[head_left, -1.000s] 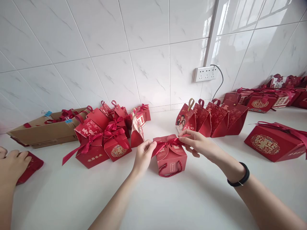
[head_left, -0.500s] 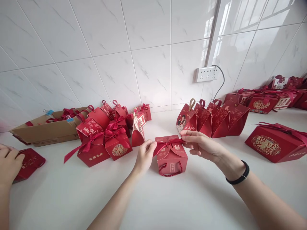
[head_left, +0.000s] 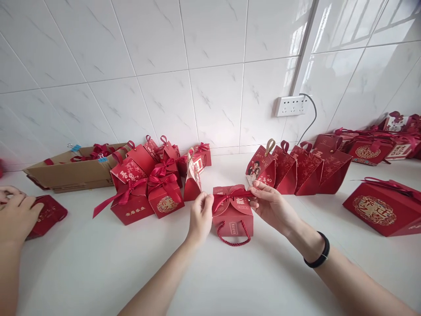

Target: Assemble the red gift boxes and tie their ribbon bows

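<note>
in the head view, a small red box (head_left: 224,217) with pale lettering sits upright on the white surface (head_left: 230,281), in front of the person and between the two hands. a red ribbon (head_left: 233,194) runs across its top, over the curved flaps; whether it is knotted or only crossed in the middle is too small to tell. the left hand (head_left: 200,217) has its fingers pinched on the ribbon's left part, and the right hand (head_left: 273,204), with a black band (head_left: 318,251) on the wrist, pinches the other side between thumb and fingers. a twisted rope handle (head_left: 233,243) hangs at the box's near face.

to the left stand red boxes tied with bows (head_left: 133,211), and behind them a brown carton (head_left: 75,175) holding red items. at the left edge, another person's hand (head_left: 21,215) touches a dark red package (head_left: 52,215). right of the ribboned box, beyond the right hand, four tall boxes (head_left: 285,175) with loops stand in a row; a larger red box (head_left: 378,210) lies near the right edge.
</note>
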`<state>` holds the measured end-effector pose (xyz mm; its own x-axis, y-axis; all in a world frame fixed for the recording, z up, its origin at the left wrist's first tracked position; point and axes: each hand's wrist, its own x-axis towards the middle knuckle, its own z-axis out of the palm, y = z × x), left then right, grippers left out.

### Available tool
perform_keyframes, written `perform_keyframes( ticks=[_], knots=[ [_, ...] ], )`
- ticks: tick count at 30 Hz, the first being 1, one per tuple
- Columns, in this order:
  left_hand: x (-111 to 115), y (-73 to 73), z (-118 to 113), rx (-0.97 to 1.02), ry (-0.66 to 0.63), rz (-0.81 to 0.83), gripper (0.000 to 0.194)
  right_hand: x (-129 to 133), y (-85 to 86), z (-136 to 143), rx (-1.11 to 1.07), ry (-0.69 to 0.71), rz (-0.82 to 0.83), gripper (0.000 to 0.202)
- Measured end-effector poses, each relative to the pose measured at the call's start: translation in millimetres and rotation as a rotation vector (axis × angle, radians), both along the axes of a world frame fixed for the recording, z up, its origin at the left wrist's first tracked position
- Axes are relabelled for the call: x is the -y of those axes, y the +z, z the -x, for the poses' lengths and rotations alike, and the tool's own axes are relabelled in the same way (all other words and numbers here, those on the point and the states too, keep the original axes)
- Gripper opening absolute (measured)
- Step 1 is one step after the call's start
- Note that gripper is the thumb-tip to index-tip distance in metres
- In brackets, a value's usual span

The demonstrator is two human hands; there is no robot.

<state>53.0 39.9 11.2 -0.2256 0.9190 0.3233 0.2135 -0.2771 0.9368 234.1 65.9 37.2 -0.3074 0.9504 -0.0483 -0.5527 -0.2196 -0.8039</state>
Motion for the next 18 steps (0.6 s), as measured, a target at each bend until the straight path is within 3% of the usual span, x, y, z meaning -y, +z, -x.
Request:
perform_keyframes(
  ticks=[11,18],
  knots=[
    [4.1,-0.8,-3.2,-0.012,0.061,-0.057,0.032,2.9,-1.7,5.7,-0.153,0.000,0.088,0.031],
    [3.1,-2.8,-0.7,-0.020,0.051,-0.069,0.035,-6.2,-5.9,-7.1,0.094,0.157,-0.103,0.020]
  ],
)
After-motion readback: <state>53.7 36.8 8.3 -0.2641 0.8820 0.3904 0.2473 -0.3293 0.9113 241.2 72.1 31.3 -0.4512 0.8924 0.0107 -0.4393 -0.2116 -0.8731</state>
